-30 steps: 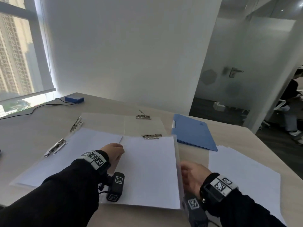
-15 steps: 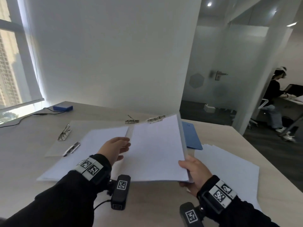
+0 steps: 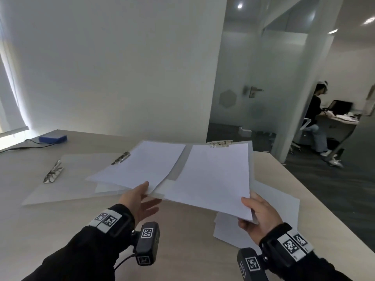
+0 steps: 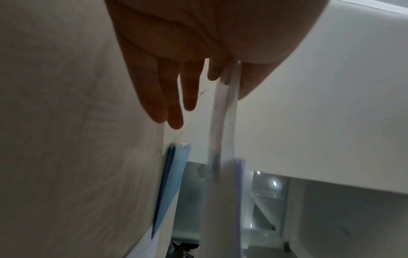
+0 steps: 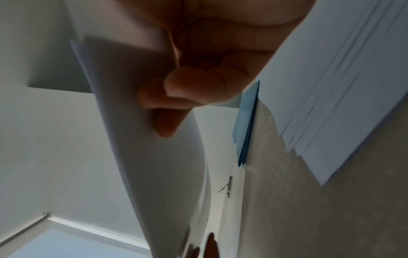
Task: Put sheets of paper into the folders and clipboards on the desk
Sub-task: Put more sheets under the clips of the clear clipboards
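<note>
Clipboards: two clear double-panel clipboards are visible; one lifted clipboard (image 3: 213, 179) is held above the desk (image 3: 182, 240), open like a book, with two metal clips, one at the left edge (image 3: 121, 158) and one at the far edge (image 3: 220, 143); a second clipboard (image 3: 67, 183) lies flat on the desk to the left, its near clip (image 3: 53, 173) on its left edge
Sheets in the lifted clipboard: two; a left sheet (image 3: 142, 165) under the left clip; a right sheet (image 3: 217, 179) under the far clip
Loose paper: one spread stack of sheets (image 3: 274, 211) lies on the desk at the right, partly hidden below the lifted clipboard; the count of sheets cannot be told
Folder: one blue folder (image 5: 247, 125) lies on the desk beyond the loose stack; the head view hides it behind the lifted clipboard
Right hand (image 3: 261, 216): pinches the near right corner of the lifted clipboard and its right sheet, thumb on top, fingers (image 5: 176, 90) curled beneath
Left hand (image 3: 138, 201): at the near edge of the left panel; fingers (image 4: 172, 104) straight and slightly apart beneath it, thumb along the edge
Around: one blue box (image 3: 53, 138) with a black cable (image 3: 24, 146) at the far left of the desk; a seated person (image 3: 316, 118) at another desk beyond the glass partition at the far right
</note>
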Demonstrator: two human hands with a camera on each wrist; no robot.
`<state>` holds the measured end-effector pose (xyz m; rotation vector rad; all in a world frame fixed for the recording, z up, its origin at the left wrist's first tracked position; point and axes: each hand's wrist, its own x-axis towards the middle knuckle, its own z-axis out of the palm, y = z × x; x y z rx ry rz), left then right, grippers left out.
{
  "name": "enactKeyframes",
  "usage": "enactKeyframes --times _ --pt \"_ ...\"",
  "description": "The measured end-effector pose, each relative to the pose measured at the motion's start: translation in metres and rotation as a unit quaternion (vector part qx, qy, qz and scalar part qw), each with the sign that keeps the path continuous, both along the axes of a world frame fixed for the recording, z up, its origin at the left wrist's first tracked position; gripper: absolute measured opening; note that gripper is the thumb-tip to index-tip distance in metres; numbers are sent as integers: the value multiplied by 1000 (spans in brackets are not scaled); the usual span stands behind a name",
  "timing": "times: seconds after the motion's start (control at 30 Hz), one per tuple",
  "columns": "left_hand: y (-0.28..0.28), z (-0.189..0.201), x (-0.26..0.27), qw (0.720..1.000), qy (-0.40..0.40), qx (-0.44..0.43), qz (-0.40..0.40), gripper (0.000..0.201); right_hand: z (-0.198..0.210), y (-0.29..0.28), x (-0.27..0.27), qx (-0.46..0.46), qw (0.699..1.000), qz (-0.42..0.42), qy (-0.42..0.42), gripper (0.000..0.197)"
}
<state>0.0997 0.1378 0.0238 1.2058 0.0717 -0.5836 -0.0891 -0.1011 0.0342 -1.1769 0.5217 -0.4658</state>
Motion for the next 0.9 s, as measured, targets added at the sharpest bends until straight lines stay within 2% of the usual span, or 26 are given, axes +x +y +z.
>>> enactKeyframes --times 0.03,0.1,0.23,0.37,0.47,0.5,0.53,0.6,0.67,0.77,0.9 --pt "-4 3 1 1000 -16 -7 26 22 -2 -1 -1 -2 1000 3 5 23" --pt "-11 8 2 997 -57 -14 40 22 -6 -2 1 7 1000 -2 19 19" --pt "-23 18 -11 982 -185 35 -29 25 -11 -4 8 34 999 -7 38 15" --pt "-27 11 -10 921 -350 97 -142 49 -7 1 21 36 999 3 30 20" --pt "-20 4 -2 880 -379 188 -214 73 -4 0 26 24 999 9 24 24" --pt "-19 3 -3 874 -374 199 -237 80 -4 -2 27 21 999 14 24 26" --pt "-18 1 0 883 -357 182 -246 83 -5 -4 28 19 999 17 26 27" --pt "-22 -1 2 943 -248 84 -208 82 -8 -7 29 20 999 25 30 29" --pt "-30 -4 8 983 -119 19 -137 67 -12 -10 30 30 999 33 25 28" --pt "-40 0 8 986 -56 87 -130 31 -14 -15 34 41 998 35 22 22" --pt "-58 -8 19 987 -49 85 -129 25 -13 -30 39 32 999 13 40 21"
